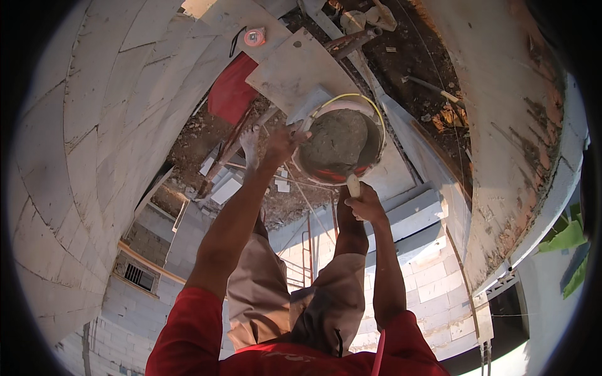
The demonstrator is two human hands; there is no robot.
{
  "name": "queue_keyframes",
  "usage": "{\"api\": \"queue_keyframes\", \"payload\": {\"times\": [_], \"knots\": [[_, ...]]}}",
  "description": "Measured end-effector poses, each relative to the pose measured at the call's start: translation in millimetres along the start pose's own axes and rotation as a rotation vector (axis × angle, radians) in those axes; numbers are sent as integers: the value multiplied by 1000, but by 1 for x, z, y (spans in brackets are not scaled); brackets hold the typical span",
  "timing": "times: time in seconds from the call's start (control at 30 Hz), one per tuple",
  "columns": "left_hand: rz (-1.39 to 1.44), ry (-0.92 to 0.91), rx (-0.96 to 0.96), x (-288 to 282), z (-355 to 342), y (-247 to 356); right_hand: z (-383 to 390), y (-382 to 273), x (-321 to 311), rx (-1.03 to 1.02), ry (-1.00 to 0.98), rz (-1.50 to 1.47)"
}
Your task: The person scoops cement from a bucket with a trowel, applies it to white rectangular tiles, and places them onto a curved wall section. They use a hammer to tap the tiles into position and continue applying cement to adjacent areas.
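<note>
A round bucket with a yellow handle along its far rim stands below me, with wet grey mortar inside. My left hand is at the bucket's left rim, its fingers closed over the edge. A pale grey flat piece lies just beyond those fingers; whether they touch it is unclear. My right hand is wrapped round the light wooden handle of a trowel at the near rim. The trowel's blade is hidden at the mortar. A red-orange patch shows inside the bucket's near wall.
Boards support the bucket, high above rubble. An orange tape measure lies at the far end beside a red sheet. Block walls rise at left and right. My bare foot rests left of the bucket.
</note>
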State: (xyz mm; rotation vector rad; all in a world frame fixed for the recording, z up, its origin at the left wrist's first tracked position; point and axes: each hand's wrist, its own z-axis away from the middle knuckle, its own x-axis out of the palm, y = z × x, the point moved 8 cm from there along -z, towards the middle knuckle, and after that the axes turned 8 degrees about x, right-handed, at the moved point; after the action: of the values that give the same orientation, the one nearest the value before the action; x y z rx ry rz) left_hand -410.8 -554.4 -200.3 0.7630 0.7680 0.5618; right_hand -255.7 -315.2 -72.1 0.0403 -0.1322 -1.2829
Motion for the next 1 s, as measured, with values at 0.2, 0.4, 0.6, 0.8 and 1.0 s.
{"api": "queue_keyframes", "payload": {"times": [0.2,0.4,0.6,0.8,1.0], "knots": [[82,-20,-19,-5,-1,6,10,-7,10,-58,94,235],[82,-61,-47,-3,-1,5,-9,16,17,-293,305,570],[128,-52,-47,-4,-3,10,-17,13,10,-219,224,602],[147,-33,-22,-4,-4,12,22,-1,11,-140,211,809],[161,-102,-136,-2,0,2,15,18,-30,-189,459,360]]}}
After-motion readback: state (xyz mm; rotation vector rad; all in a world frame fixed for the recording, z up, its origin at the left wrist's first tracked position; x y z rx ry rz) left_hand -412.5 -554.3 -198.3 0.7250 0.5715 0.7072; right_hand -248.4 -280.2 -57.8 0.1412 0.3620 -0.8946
